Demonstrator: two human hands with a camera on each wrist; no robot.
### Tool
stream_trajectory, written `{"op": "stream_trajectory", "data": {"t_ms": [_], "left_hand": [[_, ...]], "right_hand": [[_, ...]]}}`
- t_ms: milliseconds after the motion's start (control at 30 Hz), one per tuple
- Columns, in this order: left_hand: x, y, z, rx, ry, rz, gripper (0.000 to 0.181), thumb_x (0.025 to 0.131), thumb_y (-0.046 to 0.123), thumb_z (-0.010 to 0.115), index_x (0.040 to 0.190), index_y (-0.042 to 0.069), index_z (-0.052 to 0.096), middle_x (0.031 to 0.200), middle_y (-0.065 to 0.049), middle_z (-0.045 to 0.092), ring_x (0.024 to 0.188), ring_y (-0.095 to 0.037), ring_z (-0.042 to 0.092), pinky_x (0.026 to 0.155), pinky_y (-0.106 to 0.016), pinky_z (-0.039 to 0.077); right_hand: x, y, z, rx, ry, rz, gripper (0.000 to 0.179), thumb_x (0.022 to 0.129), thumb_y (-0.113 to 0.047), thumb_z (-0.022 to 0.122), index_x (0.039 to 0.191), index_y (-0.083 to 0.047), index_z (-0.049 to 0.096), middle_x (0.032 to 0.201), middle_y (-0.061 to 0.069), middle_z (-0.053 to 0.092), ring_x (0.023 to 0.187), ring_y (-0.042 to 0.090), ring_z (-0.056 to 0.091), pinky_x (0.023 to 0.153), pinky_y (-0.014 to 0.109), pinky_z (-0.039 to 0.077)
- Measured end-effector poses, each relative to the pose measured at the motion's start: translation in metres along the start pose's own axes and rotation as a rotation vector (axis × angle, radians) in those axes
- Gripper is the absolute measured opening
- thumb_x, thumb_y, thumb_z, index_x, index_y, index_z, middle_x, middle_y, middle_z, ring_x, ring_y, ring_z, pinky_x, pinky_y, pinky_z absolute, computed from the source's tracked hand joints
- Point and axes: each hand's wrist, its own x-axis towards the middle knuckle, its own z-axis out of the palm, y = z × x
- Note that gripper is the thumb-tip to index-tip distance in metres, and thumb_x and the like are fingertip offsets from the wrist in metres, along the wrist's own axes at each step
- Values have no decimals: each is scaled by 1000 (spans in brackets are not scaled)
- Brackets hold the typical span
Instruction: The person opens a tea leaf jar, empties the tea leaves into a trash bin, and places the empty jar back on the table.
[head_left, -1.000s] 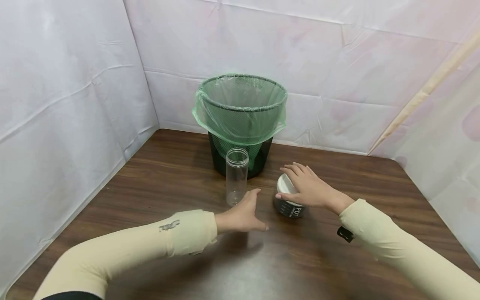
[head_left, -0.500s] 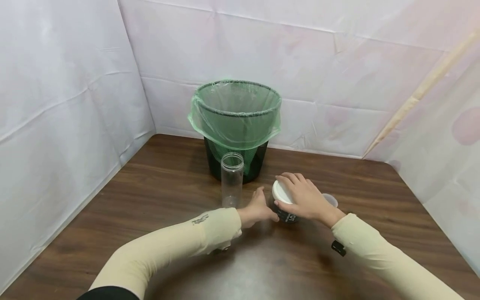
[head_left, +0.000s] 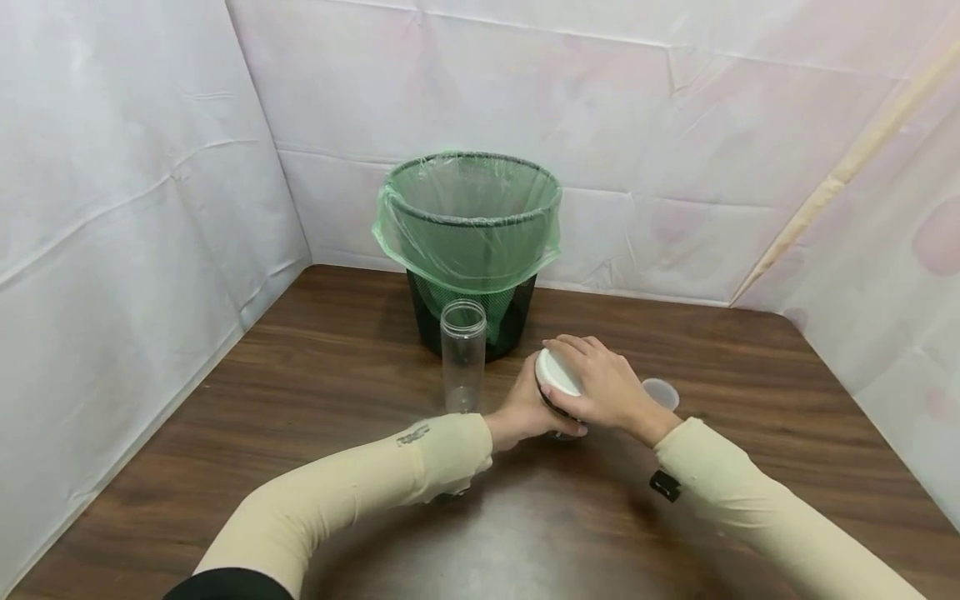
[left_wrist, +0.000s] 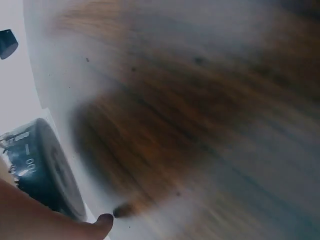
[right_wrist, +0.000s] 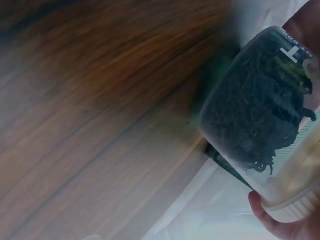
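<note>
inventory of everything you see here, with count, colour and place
jar: 1, clear with dark contents, between both hands
lid: 1, white, on the jar
open container: 1, clear, upright in front of the bin
bin: 1, black mesh, rear of table
liner: 1, green, over the bin's rim
round piece: 1, translucent whitish, table beyond right wrist
table: 1, brown, beneath everything
sheeting: three sides, white with pink patches, around table
sleeves: 2, cream, forearms
left hand: 1, bare, around the jar
right hand: 1, bare, on the lid
</note>
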Motion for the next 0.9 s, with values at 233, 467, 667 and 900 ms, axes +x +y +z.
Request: {"op": "stream_trajectory", "data": {"t_ms": [233, 467, 667, 900], "left_hand": [[2, 3, -5, 31, 11, 58, 106, 54, 11, 93, 140, 12, 30, 129, -2, 46, 115, -18, 48, 97, -32, 39], [4, 1, -6, 101, 2, 37, 106, 53, 17, 94, 139, 11, 31, 124, 0, 49, 110, -16, 50, 94, -30, 41], [3, -1, -8, 78, -13, 78, 106, 53, 14, 93, 139, 11, 31, 125, 0, 48, 109, -15, 50, 94, -29, 40], [0, 4, -9, 56, -37, 83, 103, 51, 12, 93, 136, 11, 35, 120, 1, 49, 103, -13, 52, 92, -27, 41]], "right_hand": [[5, -5, -10, 41, -7, 42, 57, 81, -46, 61, 129, -15, 59, 125, 8, 59, 107, 29, 56, 64, 50, 52], [4, -6, -11, 82, -15, 59, 55, 82, -45, 61, 128, -15, 60, 124, 7, 60, 106, 27, 58, 66, 47, 52], [2, -7, -11, 79, 8, 34, 55, 81, -45, 62, 127, -14, 61, 122, 8, 61, 103, 27, 59, 65, 47, 53], [-1, -3, -16, 125, 30, -79, 53, 81, -39, 63, 126, -12, 61, 121, 10, 61, 104, 27, 59, 69, 47, 52]]}}
